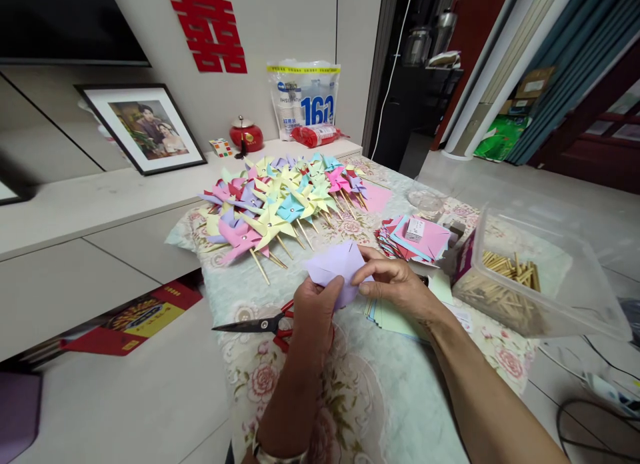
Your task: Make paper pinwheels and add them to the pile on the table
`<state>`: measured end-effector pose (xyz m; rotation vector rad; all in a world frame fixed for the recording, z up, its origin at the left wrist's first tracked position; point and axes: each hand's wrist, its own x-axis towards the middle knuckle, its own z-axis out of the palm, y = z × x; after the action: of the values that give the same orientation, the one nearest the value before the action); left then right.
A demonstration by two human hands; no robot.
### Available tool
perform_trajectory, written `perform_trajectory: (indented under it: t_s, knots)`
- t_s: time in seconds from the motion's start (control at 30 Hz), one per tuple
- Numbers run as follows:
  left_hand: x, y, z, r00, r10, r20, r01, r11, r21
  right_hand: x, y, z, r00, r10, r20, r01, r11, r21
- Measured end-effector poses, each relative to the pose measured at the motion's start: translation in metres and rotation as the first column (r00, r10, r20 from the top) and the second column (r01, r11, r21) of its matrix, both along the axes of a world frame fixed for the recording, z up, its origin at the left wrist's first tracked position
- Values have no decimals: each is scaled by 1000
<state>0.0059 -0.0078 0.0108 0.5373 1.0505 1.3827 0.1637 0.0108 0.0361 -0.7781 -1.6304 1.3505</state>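
A lilac square of paper [334, 263] with cut slits is held up over the middle of the table. My left hand [316, 303] pinches its lower edge, the thumb lying on top. On the paper's right side, my right hand [393, 281] has thumb and forefinger closed at a corner. Scissors [265, 324] with red handles lie under my left forearm, blades pointing left. Beyond my hands rests a heap of finished paper pinwheels [280, 211] on sticks, in yellow, pink, lilac and blue. A stack of pale green paper [395, 323] sits partly hidden beneath my right hand.
A clear plastic box [545, 284] of short wooden sticks [510, 271] stands at the table's right. Nearby is a pile of cut coloured squares [420, 237] with a small box [415, 229] on top. A floral tablecloth [350, 397] covers the table; a white cabinet [115, 201] runs behind.
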Motion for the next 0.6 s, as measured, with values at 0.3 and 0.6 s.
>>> perform_trajectory:
  t_s: [0.3,0.6]
  knots:
    - [3,-1,-1,998,20,-67,-19,1000,10,-4,-2,0,996,-38,76,41,999,-36]
    - [3,-3,0,999,-2,-53,3,1000,8,-6,-2,-4,971,-146,191,151,989,-8]
